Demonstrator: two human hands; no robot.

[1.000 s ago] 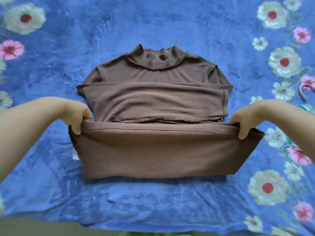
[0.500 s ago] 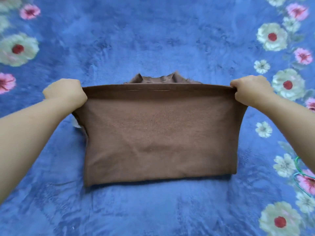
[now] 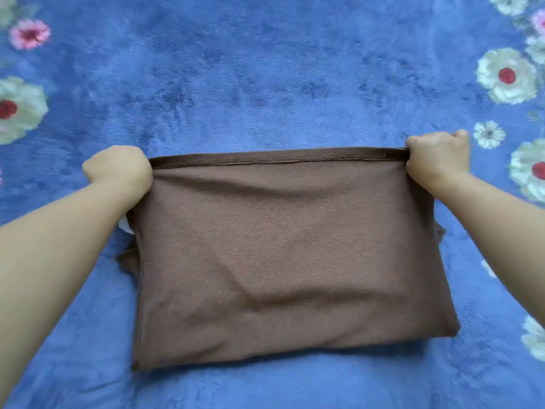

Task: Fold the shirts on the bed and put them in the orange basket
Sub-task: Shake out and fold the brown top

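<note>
Gripping the shirt's [image 3: 283, 255] hem, the left hand [image 3: 119, 169] and right hand [image 3: 438, 159] should lay it level, corners matched, then smooth the bedspread-side [image 3: 265, 84] fold.

A brown shirt [image 3: 289, 255] lies folded into a rough rectangle on a blue plush blanket [image 3: 265, 84] printed with white and pink flowers along its left and right sides. The left hand [image 3: 119, 169] grips the far left corner of the shirt's stitched hem, and the right hand [image 3: 438, 157] grips the far right corner, fingers curled around the cloth. The hem runs straight between them. A small white tag [image 3: 125, 227] peeks out at the shirt's left edge, beside the left forearm.
</note>
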